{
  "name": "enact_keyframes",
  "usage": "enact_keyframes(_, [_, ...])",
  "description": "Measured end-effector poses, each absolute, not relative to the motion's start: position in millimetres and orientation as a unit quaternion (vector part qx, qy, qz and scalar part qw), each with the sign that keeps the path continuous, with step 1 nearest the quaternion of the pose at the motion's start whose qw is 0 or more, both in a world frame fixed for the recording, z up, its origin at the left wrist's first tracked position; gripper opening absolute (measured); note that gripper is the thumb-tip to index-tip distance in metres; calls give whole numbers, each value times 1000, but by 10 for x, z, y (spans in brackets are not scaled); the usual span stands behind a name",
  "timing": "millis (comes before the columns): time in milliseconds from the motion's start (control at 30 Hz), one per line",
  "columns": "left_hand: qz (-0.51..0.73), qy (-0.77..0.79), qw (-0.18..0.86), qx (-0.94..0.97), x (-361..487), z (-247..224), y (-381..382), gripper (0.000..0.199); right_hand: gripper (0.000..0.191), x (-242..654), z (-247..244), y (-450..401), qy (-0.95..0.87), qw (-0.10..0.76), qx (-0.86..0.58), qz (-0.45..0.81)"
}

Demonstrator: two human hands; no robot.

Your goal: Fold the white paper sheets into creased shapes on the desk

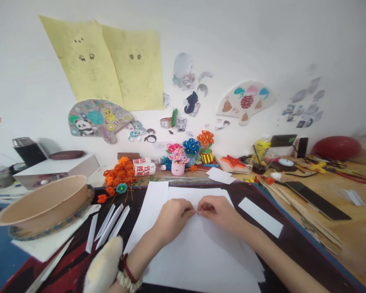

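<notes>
White paper sheets (198, 260) lie stacked at the middle of the dark mat. Over their upper part, my left hand (175, 215) and my right hand (216, 211) nearly meet, thumbs and fingers pinched together. Whatever is between the fingertips is too small to make out against the white paper. Several folded white paper strips (110, 226) lie left of my left hand. A flat white paper piece (260, 217) rests to the right of my right hand.
A beige bowl (45, 203) and scissors (50, 266) are on the left. Orange flowers (120, 175) and small flower pots (177, 167) stand behind the paper. A black phone (317, 199) and thin sticks (301, 211) lie on the right.
</notes>
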State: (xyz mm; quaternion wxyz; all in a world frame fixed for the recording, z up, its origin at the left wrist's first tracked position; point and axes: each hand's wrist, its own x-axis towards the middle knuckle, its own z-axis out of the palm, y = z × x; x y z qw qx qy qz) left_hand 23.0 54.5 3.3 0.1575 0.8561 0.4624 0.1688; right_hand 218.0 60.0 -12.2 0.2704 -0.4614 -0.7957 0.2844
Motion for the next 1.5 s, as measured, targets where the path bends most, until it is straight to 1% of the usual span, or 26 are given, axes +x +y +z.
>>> enact_keyframes(133, [186,458,141,858,255,49,504,26,16,2157,-93,535,-821,299,-438,212])
enact_keyframes(300, [209,453,130,857,250,82,491,19,18,2174,-90,497,-840,335,-414,106])
enact_keyframes(367, [215,450,129,857,230,100,503,19,18,2204,-84,503,-845,344,-403,70])
enact_keyframes(467, [226,449,126,855,184,134,529,20,20,2290,-71,544,-850,352,-390,37])
enact_keyframes(533, [236,452,126,851,148,165,545,20,20,2369,-67,588,-842,368,-392,38])
enact_keyframes(700, [264,465,136,834,71,239,540,20,18,2567,-108,724,-784,430,-432,117])
enact_keyframes(800, [293,481,150,813,35,244,494,19,19,2658,-146,809,-749,456,-461,137])
enact_keyframes(867, [326,501,160,786,9,223,462,18,23,2686,-158,844,-725,467,-479,163])
enact_keyframes(933, [367,528,173,746,-18,187,444,20,34,2670,-159,843,-712,465,-486,201])
enact_keyframes(1000, [408,554,194,699,-41,141,442,23,49,2612,-150,803,-713,444,-461,287])
enact_keyframes(1067, [442,574,218,653,-57,90,451,27,60,2535,-133,740,-695,414,-390,441])
enact_keyframes(1133, [469,588,236,615,-65,38,462,30,66,2467,-106,679,-639,395,-303,586])
enact_keyframes(1167, [479,593,241,600,-64,12,467,31,67,2440,-90,655,-613,390,-272,631])
enact_keyframes(1200, [489,597,244,587,-61,-13,469,31,66,2418,-76,636,-600,388,-259,650])
enact_keyframes(1267, [501,602,246,572,-40,-59,468,31,58,2379,-57,613,-598,386,-276,646])
enact_keyframes(1367, [495,605,245,574,32,-104,436,26,42,2313,-81,607,-596,406,-355,595])
enact_keyframes(1433, [488,605,230,586,105,-105,387,23,40,2267,-120,614,-584,428,-386,572])
enact_keyframes(1500, [462,590,174,639,189,-85,316,33,40,2227,-150,616,-579,441,-391,563])
